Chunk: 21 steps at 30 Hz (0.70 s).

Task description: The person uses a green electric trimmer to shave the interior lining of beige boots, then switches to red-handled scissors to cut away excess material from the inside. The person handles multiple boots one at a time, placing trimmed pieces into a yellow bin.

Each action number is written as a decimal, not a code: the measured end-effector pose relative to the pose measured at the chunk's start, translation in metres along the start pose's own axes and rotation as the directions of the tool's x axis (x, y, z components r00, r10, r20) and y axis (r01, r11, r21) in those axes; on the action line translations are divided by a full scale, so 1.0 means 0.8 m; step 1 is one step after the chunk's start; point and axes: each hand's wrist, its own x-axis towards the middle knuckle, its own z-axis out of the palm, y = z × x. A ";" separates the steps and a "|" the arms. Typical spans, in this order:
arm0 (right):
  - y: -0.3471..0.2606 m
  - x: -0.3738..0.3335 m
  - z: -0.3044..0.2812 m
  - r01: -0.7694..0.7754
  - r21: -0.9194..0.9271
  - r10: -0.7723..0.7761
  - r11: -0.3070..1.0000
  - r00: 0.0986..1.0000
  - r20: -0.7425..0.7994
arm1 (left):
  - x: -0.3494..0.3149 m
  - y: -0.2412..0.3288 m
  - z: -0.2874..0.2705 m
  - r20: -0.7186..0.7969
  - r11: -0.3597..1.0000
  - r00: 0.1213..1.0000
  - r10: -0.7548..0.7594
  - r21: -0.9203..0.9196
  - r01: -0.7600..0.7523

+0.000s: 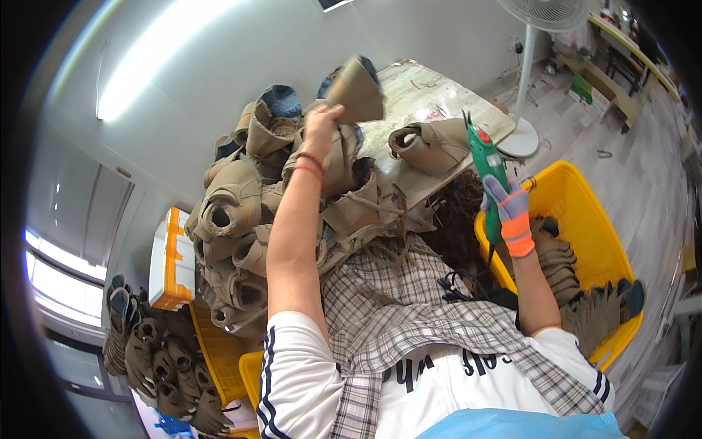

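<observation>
At the tan shoe-upper pile (238, 190), left hand (322, 128) pinches a blue-lined upper (360, 94); gloved right hand (510, 208) encloses a green corded cutter (484, 155).

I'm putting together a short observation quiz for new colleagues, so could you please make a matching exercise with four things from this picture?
1. Left hand
2. Right hand
3. Standing fan
4. Basket on the right

A. Yellow, containing stacked brown pieces
B. White, on a pole
C. Bare, holding a tan piece
D. Gloved, holding a green tool

Pairs: 1-C; 2-D; 3-B; 4-A.
</observation>
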 end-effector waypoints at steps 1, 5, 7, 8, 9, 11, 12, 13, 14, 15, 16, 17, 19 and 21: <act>0.004 0.001 -0.004 -0.016 -0.015 0.015 1.000 1.000 -0.009 | 0.015 -0.029 0.005 0.006 0.979 0.980 -0.199 0.045 0.199; 0.019 0.005 -0.016 -0.057 -0.015 0.056 0.998 0.997 -0.056 | 0.021 -0.046 0.046 0.176 0.868 0.851 -0.494 0.148 0.473; 0.029 0.007 -0.020 -0.071 -0.079 0.066 0.994 0.996 -0.064 | -0.001 -0.017 0.040 0.283 0.906 0.861 -0.422 0.145 0.397; 0.035 0.010 -0.020 -0.076 -0.109 0.069 0.991 0.995 -0.069 | 0.002 -0.023 0.020 0.291 0.931 0.886 -0.360 0.166 0.324; 0.040 0.012 -0.021 -0.070 -0.111 0.064 0.991 0.997 -0.051 | -0.003 -0.015 0.005 0.199 0.953 0.935 -0.295 0.137 0.271; 0.041 0.015 -0.019 -0.099 -0.101 0.093 0.990 0.994 -0.062 | -0.009 0.009 -0.028 0.019 0.988 0.992 -0.126 0.092 0.123; 0.042 0.014 -0.014 -0.103 -0.080 0.098 0.991 0.993 -0.063 | -0.005 -0.002 -0.051 -0.233 0.993 0.971 0.055 0.116 -0.028; 0.047 0.015 -0.009 -0.090 -0.086 0.087 0.992 0.995 -0.048 | 0.005 -0.023 -0.089 -0.434 0.987 0.888 0.149 0.112 -0.111; 0.050 0.016 -0.006 -0.096 -0.087 0.092 0.992 0.995 -0.042 | 0.018 -0.039 -0.136 -0.453 0.997 0.888 0.073 0.058 -0.052; 0.053 0.017 -0.001 -0.101 -0.090 0.100 0.991 0.995 -0.025 | 0.029 -0.070 -0.179 -0.651 0.993 0.751 -0.113 -0.083 0.078; 0.057 0.019 0.005 -0.107 -0.087 0.108 0.990 0.994 -0.003 | 0.038 -0.103 -0.229 -0.685 0.946 0.658 -0.314 -0.287 0.152; 0.066 0.023 -0.002 -0.109 -0.067 0.109 0.992 0.994 -0.009 | 0.048 -0.105 -0.220 -0.603 0.893 0.687 -0.405 -0.423 0.156; 0.069 0.023 0.003 -0.112 -0.076 0.110 0.991 0.993 -0.034 | 0.056 -0.108 -0.213 -0.539 0.812 0.676 -0.503 -0.562 0.157; 0.075 0.027 0.010 -0.145 -0.095 0.145 0.985 0.989 -0.005 | 0.067 -0.133 -0.249 -0.617 0.828 0.631 -0.471 -0.555 0.075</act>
